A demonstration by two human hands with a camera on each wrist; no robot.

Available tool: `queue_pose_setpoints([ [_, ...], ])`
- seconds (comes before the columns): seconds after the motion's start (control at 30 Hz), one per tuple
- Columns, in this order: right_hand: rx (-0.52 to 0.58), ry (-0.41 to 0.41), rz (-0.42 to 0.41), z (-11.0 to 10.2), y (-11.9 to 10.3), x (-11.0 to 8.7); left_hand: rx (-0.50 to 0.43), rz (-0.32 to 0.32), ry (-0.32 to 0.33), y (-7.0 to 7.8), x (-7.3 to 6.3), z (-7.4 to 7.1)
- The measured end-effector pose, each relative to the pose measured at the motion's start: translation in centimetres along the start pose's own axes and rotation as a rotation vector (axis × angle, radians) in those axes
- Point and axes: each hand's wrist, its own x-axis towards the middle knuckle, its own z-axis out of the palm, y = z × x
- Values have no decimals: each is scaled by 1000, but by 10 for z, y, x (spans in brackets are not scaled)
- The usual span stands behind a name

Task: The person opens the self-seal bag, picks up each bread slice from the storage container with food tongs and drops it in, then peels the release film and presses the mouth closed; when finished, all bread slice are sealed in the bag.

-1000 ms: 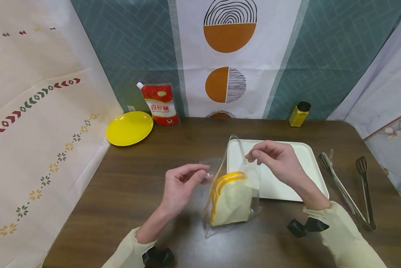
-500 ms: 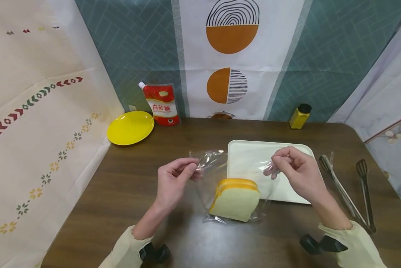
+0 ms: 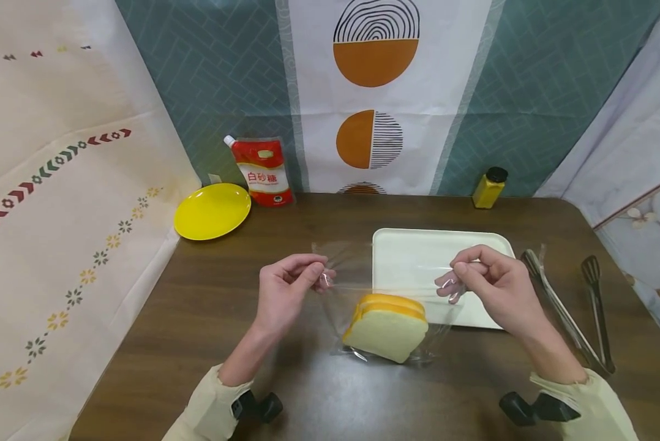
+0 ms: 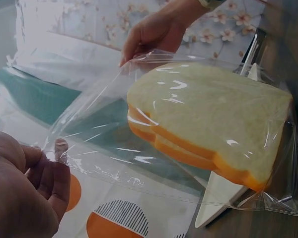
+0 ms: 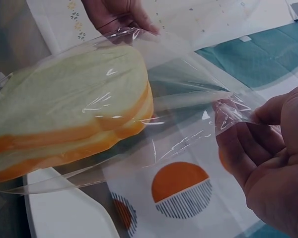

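Note:
Between the two hands a clear plastic bag (image 3: 335, 306) is stretched wide, its top corners pinched. Inside it lie bread slices (image 3: 387, 331) with orange crust edges, stacked together. My left hand (image 3: 286, 291) pinches the left corner between thumb and fingers; the left wrist view shows film over its fingertips (image 4: 62, 145). My right hand (image 3: 492, 285) pinches the opposite corner in the same way, and the right wrist view shows crumpled film at its fingers (image 5: 233, 131). The bread (image 5: 74, 99) sits low in the bag, away from both hands.
A white tray (image 3: 412, 257) lies just behind the bag. Metal tongs (image 3: 569, 312) rest to the right. At the back stand a yellow plate (image 3: 213, 211), a red sugar pouch (image 3: 264, 174) and a yellow jar with a black lid (image 3: 490, 188). All are on a brown wooden table (image 3: 198, 343).
My right hand has moved right and slightly down, pulling the bag from a narrow, sideways shape into a wide one. The bread has turned to face front. My left hand has shifted slightly left and up.

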Motion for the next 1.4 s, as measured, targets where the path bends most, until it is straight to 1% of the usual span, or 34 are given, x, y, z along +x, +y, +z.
queue_pose_setpoints([
  [0.17, -79, -2, 18, -1, -3, 0, 4, -18, 0, -1, 0, -1],
  [0.3, -98, 30, 18, -1, -4, 0, 15, -18, 0, -1, 0, -1],
  [0.4, -65, 44, -3, -1, -3, -1, 19, -10, -9, 0, 0, -1],
  [0.53, -22, 15, -33, -2, 0, -1, 4, 5, -46, 0, 0, -3],
  [0.63, -26, -7, -33, -5, 1, 0, -5, 9, -80, 0, 0, -5],
  [0.73, -37, -6, -30, -6, 2, -1, -8, 15, -109, 1, 0, -7],
  [0.83, -23, 1, -37, -7, 3, -1, -9, 26, -122, 1, 0, -9],
  [0.97, 6, -28, -48, -9, 4, -2, -21, 32, -115, -1, 0, -9],
  [1.2, -43, -44, -25, -12, 4, -4, -56, 20, -85, -3, 0, -6],
  [1.3, -4, -66, -62, -12, 6, -4, -53, 26, -79, -3, -1, -5],
  [1.37, -3, -79, -77, -12, 6, -5, -50, 32, -75, -3, -1, -5],
  [1.4, 4, -87, -99, -13, 7, -5, -46, 35, -73, -4, -1, -6],
])
